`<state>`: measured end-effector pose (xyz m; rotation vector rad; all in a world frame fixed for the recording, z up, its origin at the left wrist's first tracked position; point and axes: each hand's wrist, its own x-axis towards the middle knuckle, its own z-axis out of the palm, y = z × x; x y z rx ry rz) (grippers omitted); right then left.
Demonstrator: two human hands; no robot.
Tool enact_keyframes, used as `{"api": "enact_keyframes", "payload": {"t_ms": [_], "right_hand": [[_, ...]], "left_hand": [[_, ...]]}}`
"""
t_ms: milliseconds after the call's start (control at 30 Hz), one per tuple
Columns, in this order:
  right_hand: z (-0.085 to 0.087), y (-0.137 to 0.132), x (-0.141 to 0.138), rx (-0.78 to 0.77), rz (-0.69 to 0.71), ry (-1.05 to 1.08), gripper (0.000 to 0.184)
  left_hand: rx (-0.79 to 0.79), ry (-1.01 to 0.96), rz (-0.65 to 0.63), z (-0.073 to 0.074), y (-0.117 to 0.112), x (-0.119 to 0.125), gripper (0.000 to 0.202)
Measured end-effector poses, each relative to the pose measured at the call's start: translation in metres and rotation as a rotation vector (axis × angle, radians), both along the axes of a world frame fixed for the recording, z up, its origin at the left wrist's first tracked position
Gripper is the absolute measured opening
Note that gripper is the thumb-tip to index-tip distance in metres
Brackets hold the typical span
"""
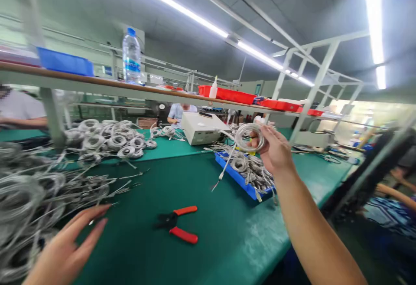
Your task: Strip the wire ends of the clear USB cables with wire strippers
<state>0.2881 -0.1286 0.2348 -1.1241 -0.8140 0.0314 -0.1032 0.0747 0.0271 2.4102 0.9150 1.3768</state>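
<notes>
My right hand (275, 148) is raised over the blue tray with its fingers closed around a coiled white cable (242, 134). One end of that cable dangles down to the left, with a darker tip. Beneath it, the blue tray (232, 173) holds many coiled cables with connectors. My left hand (69, 244) is low at the left, thumb and fingers apart, beside a heap of grey-white cables (24, 198). No held object shows in it. Wire strippers (172, 221) with red handles lie spread on the green mat between my hands.
More coiled cables (110, 139) lie at the back left, near a white box-shaped machine (204, 129). A shelf (162, 92) crosses above the bench, carrying a water bottle (131, 57), a blue bin (65, 61) and red trays (227, 95). Other people sit beyond and at the right.
</notes>
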Motion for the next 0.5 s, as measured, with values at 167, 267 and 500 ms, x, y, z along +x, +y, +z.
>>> {"api": "enact_keyframes", "payload": {"t_ms": [167, 267, 500], "right_hand": [[-0.064, 0.057, -0.088, -0.209, 0.506, 0.344, 0.025], [-0.113, 0.085, -0.130, -0.417, 0.748, 0.564, 0.025], [-0.185, 0.105, -0.178, -0.688, 1.061, 0.853, 0.028]], "left_hand": [[0.355, 0.050, -0.078, 0.032, -0.046, 0.026, 0.051], [0.499, 0.239, -0.104, 0.036, -0.058, 0.038, 0.058], [0.310, 0.539, -0.394, 0.028, -0.033, 0.023, 0.040]]}}
